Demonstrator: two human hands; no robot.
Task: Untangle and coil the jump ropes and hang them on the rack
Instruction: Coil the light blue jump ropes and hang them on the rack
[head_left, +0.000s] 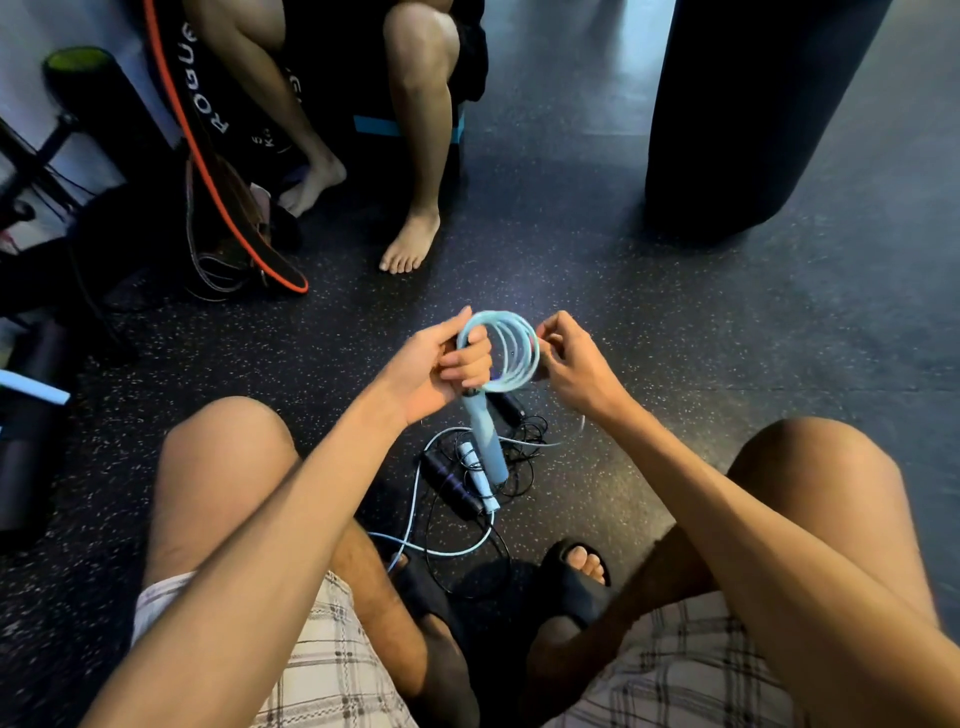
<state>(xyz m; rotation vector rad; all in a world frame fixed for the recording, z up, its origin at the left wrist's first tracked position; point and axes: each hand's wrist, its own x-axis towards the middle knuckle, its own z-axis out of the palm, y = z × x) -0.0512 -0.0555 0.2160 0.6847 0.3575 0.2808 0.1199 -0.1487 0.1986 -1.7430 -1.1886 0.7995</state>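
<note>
Left hand (436, 366) curls round a light blue jump rope coil (527, 364) and its hanging handle (485, 441). Right hand (574, 364) pinches the coil at 3 o'clock. Tangled ropes (452, 486) lie on the floor (675, 364) at 6 o'clock.

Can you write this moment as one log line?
left hand: grips blue rope coil | right hand: pinches blue rope coil | other ropes: tangled on floor

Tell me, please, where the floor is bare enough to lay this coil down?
Bare floor lies between the right knee and the black bag, and ahead of the coil toward the bare foot. Crowded between the sandals, where the tangle lies.
</note>
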